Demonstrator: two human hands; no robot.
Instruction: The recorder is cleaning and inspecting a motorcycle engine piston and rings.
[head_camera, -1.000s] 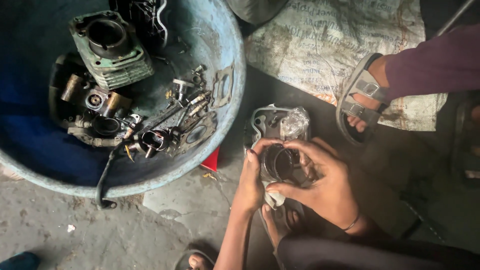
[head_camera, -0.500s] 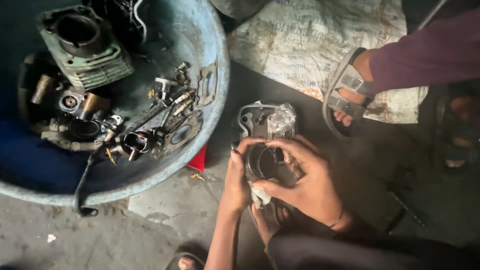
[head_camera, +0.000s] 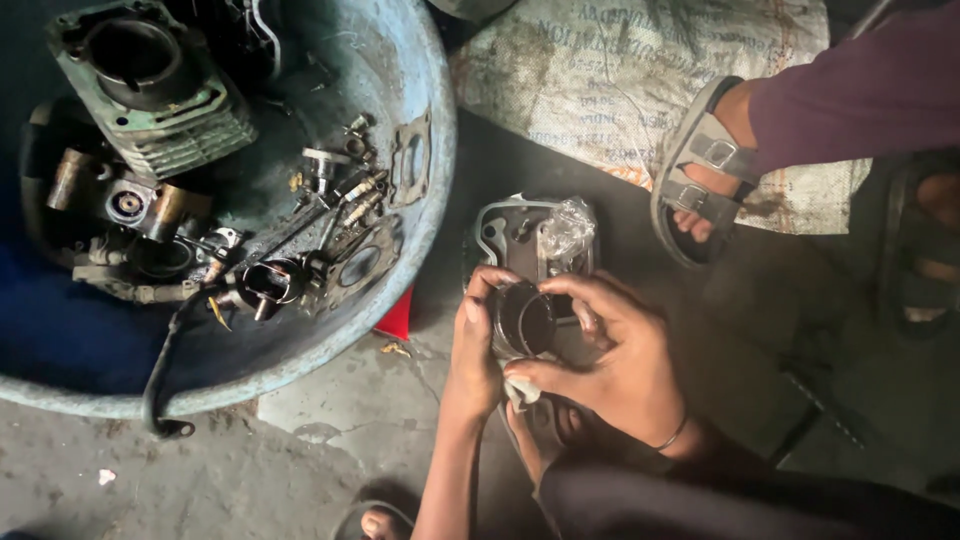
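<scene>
The short dark metal ring-shaped cylinder looks smooth with a dull sheen, and above it at twelve o'clock lies a grey cast-metal cover bearing crinkled glossy clear plastic. The big round blue-grey basin is scuffed and matt, holding a finned, grimy metal engine block. At one o'clock, a coarse woven sack looks rough and stained.

You are looking down at a cracked, stained concrete floor lying in dim light, with a printed woven sack spreading flat across it.
</scene>
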